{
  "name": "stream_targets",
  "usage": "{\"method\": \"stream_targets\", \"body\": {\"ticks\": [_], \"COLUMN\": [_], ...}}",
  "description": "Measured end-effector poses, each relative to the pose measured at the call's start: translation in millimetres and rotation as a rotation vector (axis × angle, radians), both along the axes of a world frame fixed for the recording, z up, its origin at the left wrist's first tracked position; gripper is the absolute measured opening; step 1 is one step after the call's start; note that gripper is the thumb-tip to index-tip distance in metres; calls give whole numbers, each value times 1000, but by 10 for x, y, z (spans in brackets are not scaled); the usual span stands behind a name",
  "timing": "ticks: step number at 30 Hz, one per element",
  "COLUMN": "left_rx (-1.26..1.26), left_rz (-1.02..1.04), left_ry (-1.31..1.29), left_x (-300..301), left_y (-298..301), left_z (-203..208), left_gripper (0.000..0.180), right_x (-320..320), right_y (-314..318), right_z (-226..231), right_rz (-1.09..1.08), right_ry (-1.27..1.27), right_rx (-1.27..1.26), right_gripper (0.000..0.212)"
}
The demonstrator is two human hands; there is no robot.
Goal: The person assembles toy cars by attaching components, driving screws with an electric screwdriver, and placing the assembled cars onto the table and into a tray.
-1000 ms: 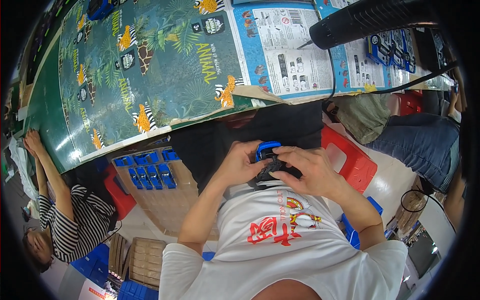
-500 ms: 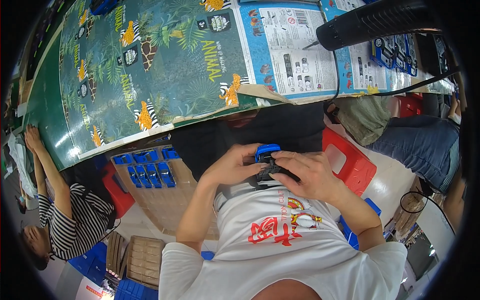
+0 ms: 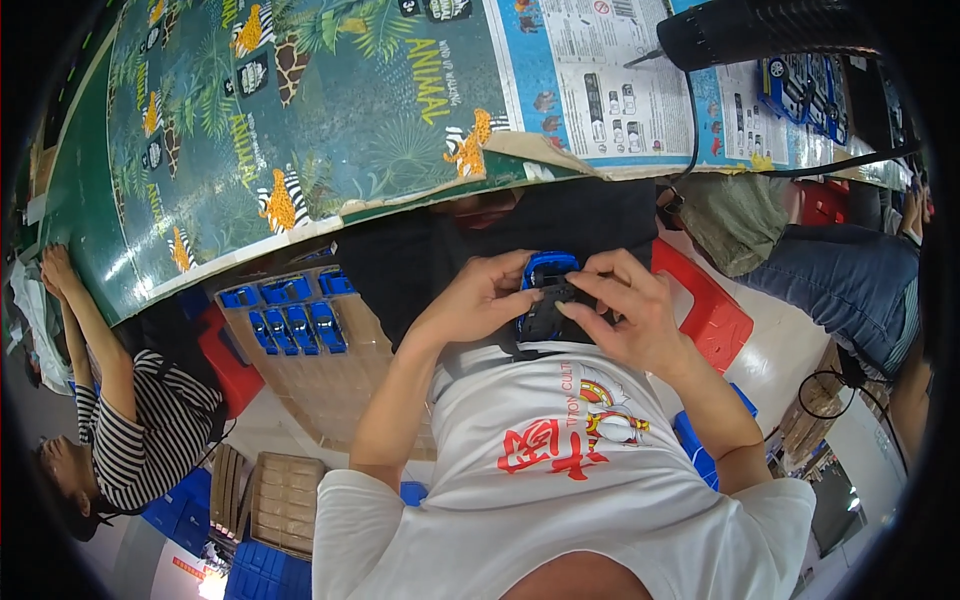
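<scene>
Just above my lap I hold a small toy car with a blue body [image 3: 550, 263] and a black underside [image 3: 546, 316] turned up. My left hand [image 3: 484, 298] grips its left side, thumb lying on the black part. From the right, the bent fingers and thumb of my right hand [image 3: 628, 308] close on the black underside near its upper right. Whether a small loose part is between those fingertips, I cannot tell.
Ahead is a green table [image 3: 92, 262] covered with printed sheets. On it lie a black power screwdriver [image 3: 765, 36], its cord and several blue toy cars [image 3: 803, 96]. Left of my lap, a tray [image 3: 335, 392] holds more cars. People sit on both sides; a red stool [image 3: 712, 315] stands right.
The toy car has tilted so more of its blue body and black underside shows. My right hand's fingers have lifted and bent more. The whole view has shifted slightly.
</scene>
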State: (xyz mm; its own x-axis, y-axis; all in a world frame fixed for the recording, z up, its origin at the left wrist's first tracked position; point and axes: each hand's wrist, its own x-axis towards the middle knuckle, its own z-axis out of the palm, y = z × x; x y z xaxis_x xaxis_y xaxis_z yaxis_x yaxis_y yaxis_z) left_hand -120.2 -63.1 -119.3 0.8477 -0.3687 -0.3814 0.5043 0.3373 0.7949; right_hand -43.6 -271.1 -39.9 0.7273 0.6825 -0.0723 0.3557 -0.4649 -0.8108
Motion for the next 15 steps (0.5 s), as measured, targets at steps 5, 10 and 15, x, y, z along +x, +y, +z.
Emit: {"method": "stream_targets", "body": {"ticks": [5, 10, 15], "left_rx": [-11, -18, -79], "left_rz": [-19, -68, -133], "left_ry": [2, -23, -9], "left_x": [21, 10, -31], "left_y": [13, 66, 136], "left_z": [14, 0, -30], "left_gripper": [32, 31, 36], "right_x": [7, -26, -46], "right_y": [-5, -25, 10], "right_z": [-7, -47, -34], "right_rz": [-10, -2, 47], "right_ry": [20, -2, -42], "right_rx": [-25, -33, -20], "right_gripper": [31, 33, 36]}}
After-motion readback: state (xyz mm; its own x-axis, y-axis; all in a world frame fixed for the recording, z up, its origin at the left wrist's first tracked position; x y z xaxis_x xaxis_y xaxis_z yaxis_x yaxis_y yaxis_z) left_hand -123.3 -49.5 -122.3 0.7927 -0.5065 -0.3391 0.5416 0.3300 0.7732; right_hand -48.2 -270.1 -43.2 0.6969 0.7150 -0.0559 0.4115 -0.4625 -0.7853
